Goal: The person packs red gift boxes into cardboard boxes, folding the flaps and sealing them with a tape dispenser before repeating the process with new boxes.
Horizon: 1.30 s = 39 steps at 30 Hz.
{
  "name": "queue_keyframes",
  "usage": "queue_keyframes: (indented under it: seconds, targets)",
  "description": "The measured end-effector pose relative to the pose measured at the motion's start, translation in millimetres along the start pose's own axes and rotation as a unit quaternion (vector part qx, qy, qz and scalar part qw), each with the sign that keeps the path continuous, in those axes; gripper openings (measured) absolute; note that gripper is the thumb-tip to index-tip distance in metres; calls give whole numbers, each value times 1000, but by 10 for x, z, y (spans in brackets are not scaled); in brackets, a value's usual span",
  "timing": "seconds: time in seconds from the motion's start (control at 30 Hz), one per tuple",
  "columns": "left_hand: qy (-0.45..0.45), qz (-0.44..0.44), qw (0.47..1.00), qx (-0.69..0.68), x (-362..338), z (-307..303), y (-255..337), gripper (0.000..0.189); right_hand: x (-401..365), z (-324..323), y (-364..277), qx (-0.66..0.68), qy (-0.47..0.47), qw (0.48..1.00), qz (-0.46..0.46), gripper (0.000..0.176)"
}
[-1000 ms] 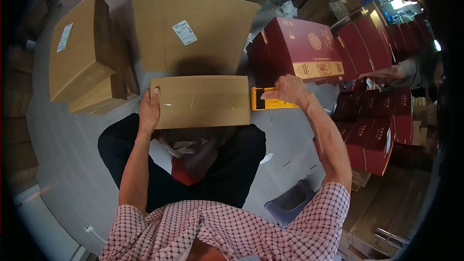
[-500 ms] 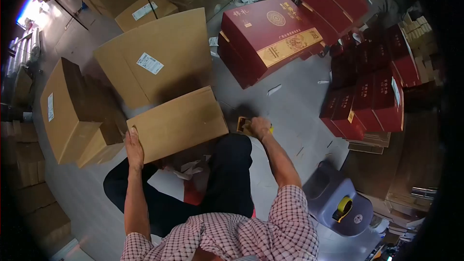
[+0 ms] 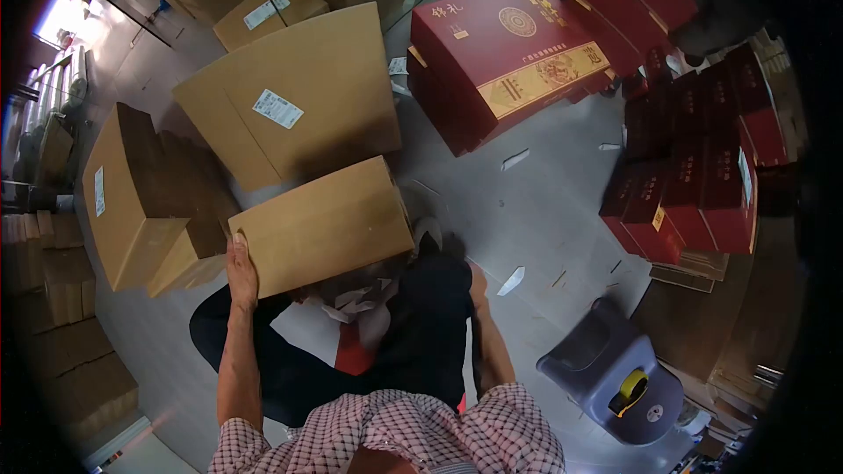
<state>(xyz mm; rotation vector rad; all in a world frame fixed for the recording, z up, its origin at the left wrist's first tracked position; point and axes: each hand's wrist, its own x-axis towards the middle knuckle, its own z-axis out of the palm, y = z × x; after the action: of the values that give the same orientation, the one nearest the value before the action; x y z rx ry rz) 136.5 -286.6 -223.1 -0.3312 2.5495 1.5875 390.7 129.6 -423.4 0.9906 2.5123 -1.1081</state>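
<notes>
A closed brown cardboard box (image 3: 320, 228) is tilted above my lap. My left hand (image 3: 241, 270) grips its lower left edge, the thumb on the face towards me and the other fingers mostly hidden. My right forearm reaches down beside my right knee, which hides the hand, so what it holds or touches cannot be seen. Just beyond the box stands a larger carton (image 3: 294, 92) with a white label (image 3: 278, 109). Scraps of pale paper (image 3: 349, 303) and something red (image 3: 353, 353) lie between my legs.
Cartons (image 3: 145, 202) stand on the left. A large dark red printed box (image 3: 505, 48) is ahead, with stacked red boxes (image 3: 685, 184) on the right. A grey-blue stool (image 3: 615, 377) at lower right carries a yellow tape roll (image 3: 630, 391). Paper scraps (image 3: 512, 281) lie on the floor.
My right hand, earlier at a yellow-and-dark object beside my knee, has dropped back out of sight, and that object no longer shows. My left hand keeps its hold. The view has shifted slightly.
</notes>
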Motion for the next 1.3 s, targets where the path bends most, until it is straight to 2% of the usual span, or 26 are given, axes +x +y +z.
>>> queue_keyframes:
  seconds: [0.03,0.07,0.13,0.17,0.27,0.33,0.4,0.43,0.5,0.53,0.57,0.6,0.67,0.73,0.77,0.83,0.9,1.0,1.03,1.07,1.13,1.23,1.27,1.3]
  targets:
    - [10,-4,1000,-8,10,-5,-47,63,261,-443,-574,10,12,999,48,46]
    - [-18,6,1000,-5,50,-55,-140,66,484,-823,-970,125,42,991,-12,51]
    - [-19,8,1000,0,35,-70,-102,65,801,-1249,-1689,347,51,932,-90,74]
    - [-19,9,1000,0,32,-50,-73,65,913,-1377,-2116,378,11,921,-98,79]
    - [-38,6,999,-37,19,10,52,64,1103,-1071,-2789,422,-141,888,-113,97]
    - [-55,-7,997,-52,-12,-38,106,63,910,-886,-2976,438,-221,866,-95,102]
    - [61,-5,998,-5,20,72,-110,61,1111,-687,-2860,495,-350,794,-39,100]
    - [55,9,998,19,-26,57,30,60,1051,-652,-2830,502,-321,802,-37,97]
    - [29,-12,999,36,-26,32,171,67,1490,-127,-2375,468,-243,849,-24,96]
    - [14,-26,998,47,-36,-14,190,72,1512,-159,-2221,203,-156,955,-149,95]
    - [-51,-21,998,-18,20,-76,169,74,1533,-192,-2070,-91,-19,972,-216,94]
    - [-26,3,1000,-8,-22,-73,152,68,1456,-281,-2146,-133,13,983,-127,91]
    - [30,56,998,11,-42,-1,167,57,1230,-698,-2698,54,90,994,-1,85]
    - [54,43,997,28,-54,1,128,53,1057,-864,-2963,45,181,962,-199,83]
    - [49,41,997,32,-44,0,106,53,753,-974,-3305,-27,183,952,-243,83]
    - [56,43,996,56,-8,25,67,52,473,-748,-3573,-259,231,861,-372,85]
    - [40,57,997,29,48,45,11,51,373,-449,-3696,-284,202,818,-457,90]
    - [27,45,999,-5,78,-30,-54,52,264,-120,-3838,-240,224,822,-466,97]
    - [23,39,999,-18,90,2,-39,53,186,-32,-3871,-235,192,824,-479,98]
    - [13,33,999,38,76,23,-23,54,39,85,-3900,-226,158,827,-490,99]
    - [5,32,999,25,103,12,-15,55,-150,161,-4034,-217,115,831,-500,100]
    - [5,36,999,8,43,-59,52,57,18,-9,-3834,-198,161,802,-540,99]
    - [1,39,999,-1,30,-28,84,58,147,-186,-3698,-240,182,821,-485,100]
    - [0,45,999,-25,60,1,22,49,281,-424,-3515,-282,199,835,-428,101]
